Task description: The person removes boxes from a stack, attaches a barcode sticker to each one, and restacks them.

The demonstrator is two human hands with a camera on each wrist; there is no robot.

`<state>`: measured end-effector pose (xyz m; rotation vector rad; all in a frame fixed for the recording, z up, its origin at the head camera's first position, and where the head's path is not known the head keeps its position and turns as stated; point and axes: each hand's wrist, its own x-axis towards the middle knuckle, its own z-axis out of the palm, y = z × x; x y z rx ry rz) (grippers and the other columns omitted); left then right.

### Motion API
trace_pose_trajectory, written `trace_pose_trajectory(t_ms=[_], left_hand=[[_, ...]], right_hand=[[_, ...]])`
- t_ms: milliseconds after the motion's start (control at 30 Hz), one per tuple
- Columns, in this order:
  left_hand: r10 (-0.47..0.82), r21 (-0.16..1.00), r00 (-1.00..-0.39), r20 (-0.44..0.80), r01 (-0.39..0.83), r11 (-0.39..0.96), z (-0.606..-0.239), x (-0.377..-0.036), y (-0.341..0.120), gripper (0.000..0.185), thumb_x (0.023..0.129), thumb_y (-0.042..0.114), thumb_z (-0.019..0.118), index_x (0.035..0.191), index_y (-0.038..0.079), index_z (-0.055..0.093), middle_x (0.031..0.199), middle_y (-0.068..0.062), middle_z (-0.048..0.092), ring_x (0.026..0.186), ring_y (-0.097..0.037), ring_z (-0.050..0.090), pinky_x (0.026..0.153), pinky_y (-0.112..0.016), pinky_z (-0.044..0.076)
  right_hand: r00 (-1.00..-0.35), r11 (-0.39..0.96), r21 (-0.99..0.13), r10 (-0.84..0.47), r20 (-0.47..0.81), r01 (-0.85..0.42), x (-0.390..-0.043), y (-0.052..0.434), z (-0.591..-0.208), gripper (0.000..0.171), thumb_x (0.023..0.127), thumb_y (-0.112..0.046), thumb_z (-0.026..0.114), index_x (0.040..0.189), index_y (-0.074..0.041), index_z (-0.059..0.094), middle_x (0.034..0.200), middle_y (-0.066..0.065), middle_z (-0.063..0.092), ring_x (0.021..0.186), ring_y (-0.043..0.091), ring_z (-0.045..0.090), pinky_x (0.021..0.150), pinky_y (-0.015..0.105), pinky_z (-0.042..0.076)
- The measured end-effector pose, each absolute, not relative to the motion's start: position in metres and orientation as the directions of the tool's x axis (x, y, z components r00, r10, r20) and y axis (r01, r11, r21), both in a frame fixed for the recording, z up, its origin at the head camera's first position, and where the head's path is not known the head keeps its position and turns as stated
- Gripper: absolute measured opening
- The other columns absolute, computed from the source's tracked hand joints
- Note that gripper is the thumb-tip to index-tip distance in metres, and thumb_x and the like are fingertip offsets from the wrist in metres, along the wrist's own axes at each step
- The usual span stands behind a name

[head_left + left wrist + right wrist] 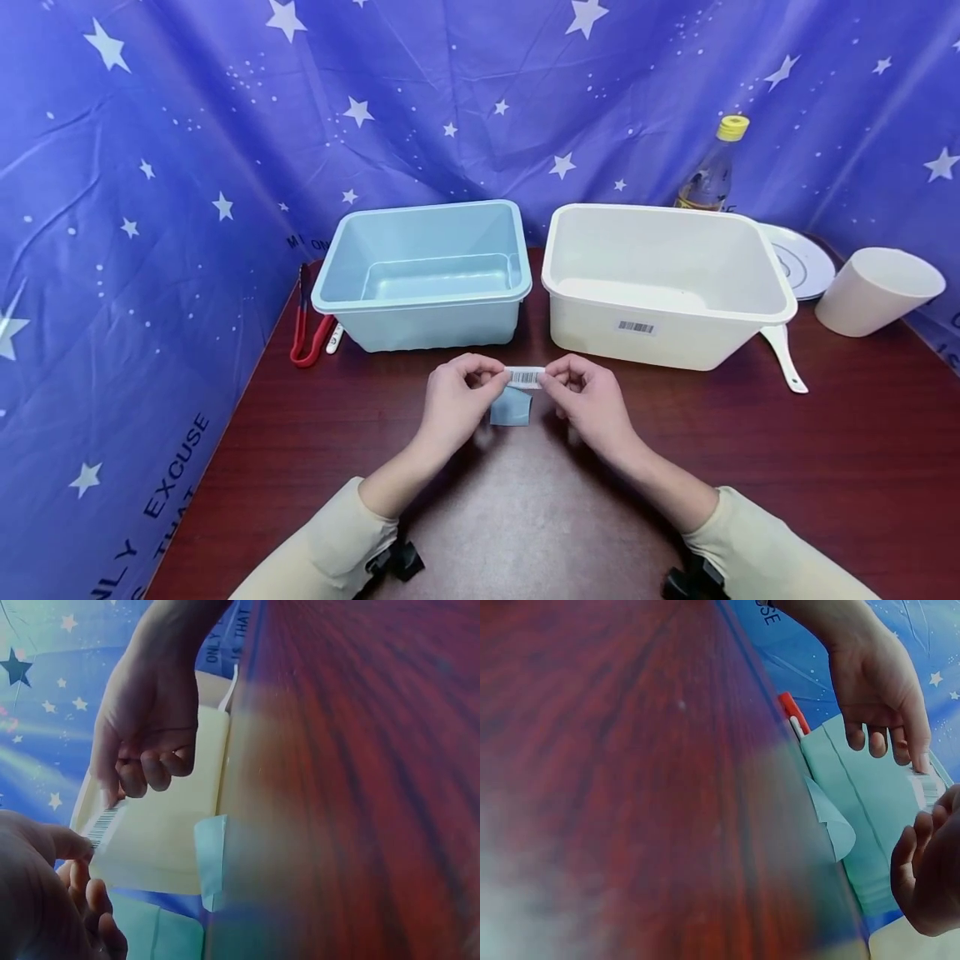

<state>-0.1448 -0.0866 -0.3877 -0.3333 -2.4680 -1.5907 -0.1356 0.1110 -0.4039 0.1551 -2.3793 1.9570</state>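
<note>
A small white barcode sticker [525,377] is stretched flat between both hands, above the table and in front of the two bins. My left hand [459,400] pinches its left end between thumb and forefinger. At the other end, the thumb and forefinger of my right hand [592,404] pinch it too. Below the sticker lies a small light-blue piece of backing paper [511,407], one edge of it curled up in the right wrist view. The white bin [675,342] carries a similar barcode label [637,327] on its front wall.
A light-blue bin [427,325] stands left of the white one. Red-handled tongs [298,346] and a white handle [334,339] lie beside it. Around the white bin are a yellow-capped bottle [708,175], a white plate [806,262], a white cup [873,292] and a white utensil handle [785,358].
</note>
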Motion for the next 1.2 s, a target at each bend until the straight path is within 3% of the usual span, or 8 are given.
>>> trace_pose_trajectory(t_ms=[133,367,500,600,900,1200], left_hand=[[0.043,0.886,-0.968,0.247,0.243,0.395,-0.387,-0.146,-0.089,0.004,0.088,0.014,0.077,0.090,0.011,0.079,0.065,0.006,0.059,0.058,-0.008,0.052,0.054,-0.022,0.042],[0.018,0.933,-0.987,0.159,0.156,0.325,-0.384,-0.145,-0.091,0.017,0.094,0.012,0.067,0.109,0.011,0.074,0.058,0.000,0.055,0.027,-0.012,0.042,0.028,-0.037,0.039],[-0.020,0.935,-0.991,0.133,0.119,0.335,-0.384,-0.148,-0.092,0.026,0.092,0.009,0.066,0.117,0.009,0.071,0.057,0.003,0.054,0.032,-0.010,0.040,0.036,-0.028,0.038],[-0.039,0.938,-0.992,0.123,0.104,0.330,-0.386,-0.150,-0.093,0.031,0.091,0.008,0.066,0.122,0.008,0.068,0.058,0.004,0.054,0.038,-0.009,0.040,0.042,-0.025,0.036],[-0.056,0.945,-0.990,0.126,0.103,0.312,-0.386,-0.156,-0.097,0.038,0.092,0.005,0.065,0.130,0.009,0.063,0.059,0.003,0.052,0.051,-0.011,0.046,0.064,-0.031,0.042],[-0.063,0.950,-0.990,0.126,0.103,0.294,-0.387,-0.159,-0.101,0.039,0.092,0.005,0.063,0.131,0.009,0.061,0.060,0.003,0.054,0.052,-0.011,0.047,0.067,-0.032,0.042]], right_hand=[[-0.994,0.185,-0.977,-0.002,0.110,-0.108,-0.142,0.102,-0.404,0.012,0.095,-0.010,0.072,0.095,0.002,0.070,0.074,0.017,0.062,0.050,0.015,0.050,0.045,0.024,0.042],[-0.987,0.150,-0.976,-0.039,0.154,-0.158,-0.153,0.082,-0.405,0.009,0.097,-0.005,0.066,0.103,-0.001,0.069,0.075,0.020,0.060,0.050,0.015,0.048,0.045,0.024,0.040],[-0.985,0.139,-0.976,-0.068,0.157,-0.165,-0.162,0.072,-0.407,0.012,0.096,-0.002,0.064,0.107,-0.001,0.069,0.076,0.026,0.059,0.050,0.014,0.047,0.048,0.024,0.040],[-0.985,0.139,-0.977,-0.085,0.149,-0.160,-0.167,0.065,-0.406,0.014,0.096,-0.002,0.063,0.110,-0.001,0.068,0.074,0.023,0.060,0.050,0.015,0.048,0.049,0.025,0.042],[-0.982,0.160,-0.972,-0.102,0.158,-0.173,-0.177,0.055,-0.400,0.018,0.096,-0.005,0.063,0.114,-0.004,0.066,0.071,0.012,0.060,0.051,0.015,0.048,0.050,0.027,0.040],[-0.982,0.181,-0.969,-0.122,0.148,-0.168,-0.186,0.048,-0.400,0.021,0.096,-0.008,0.063,0.117,-0.007,0.066,0.072,0.011,0.062,0.051,0.013,0.047,0.051,0.026,0.043]])
